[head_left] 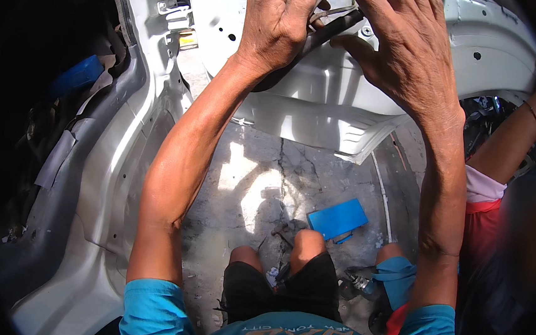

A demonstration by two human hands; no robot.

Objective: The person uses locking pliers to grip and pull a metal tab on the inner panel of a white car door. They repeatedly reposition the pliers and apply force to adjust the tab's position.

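Note:
My left hand (277, 28) is closed at the top of the view, beside a long black tube-like piece (336, 28) that slants up to the right. Thin grey metal prongs (331, 11) stick out past its thumb; what they belong to is hidden by the fingers. My right hand (400, 50) is held with long, spread fingers over the right end of the black piece, its thumb close below it. Some fingertips of both hands run out of the picture. Behind the hands stands a white vehicle door panel (314, 110) with several holes.
A white vehicle body frame (128, 153) rises on the left, with a blue object (78, 75) in its dark interior. On the cracked concrete floor (223, 234) lies a blue box (338, 218). Another person's arm (514, 132) reaches in from the right, close to my right forearm.

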